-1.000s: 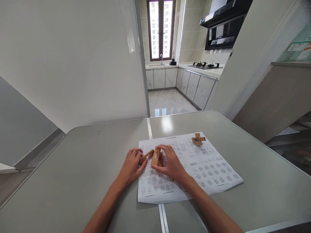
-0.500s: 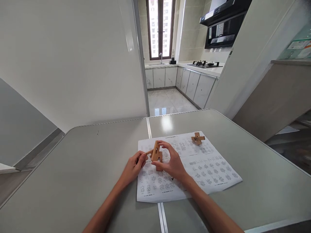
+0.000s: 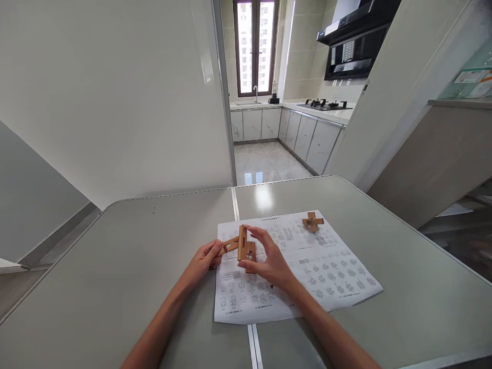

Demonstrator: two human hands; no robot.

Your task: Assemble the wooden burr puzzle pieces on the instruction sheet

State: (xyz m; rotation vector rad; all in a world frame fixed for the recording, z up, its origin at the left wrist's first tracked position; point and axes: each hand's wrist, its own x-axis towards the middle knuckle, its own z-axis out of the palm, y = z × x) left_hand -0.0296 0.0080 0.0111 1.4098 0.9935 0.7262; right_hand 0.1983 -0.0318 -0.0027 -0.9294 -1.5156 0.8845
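Observation:
My left hand pinches the left end of a notched wooden puzzle piece. Its other end meets an upright slotted wooden puzzle piece, which my right hand grips between thumb and fingertips. Behind that piece, a third wooden block with a cut-out shows on its right; whether it is joined to the others I cannot tell. All of this is above a printed instruction sheet with rows of small diagrams. A small dark tip shows on the sheet by my right wrist.
A cross-shaped wooden assembly rests near the sheet's far right corner. The grey-green table has a pale seam running under the sheet. Beyond its far edge are a white panel and a kitchen with cabinets.
My left hand has moved left and slightly toward me, showing more of the notched piece. The piece in my right hand has turned more upright and shifted slightly left.

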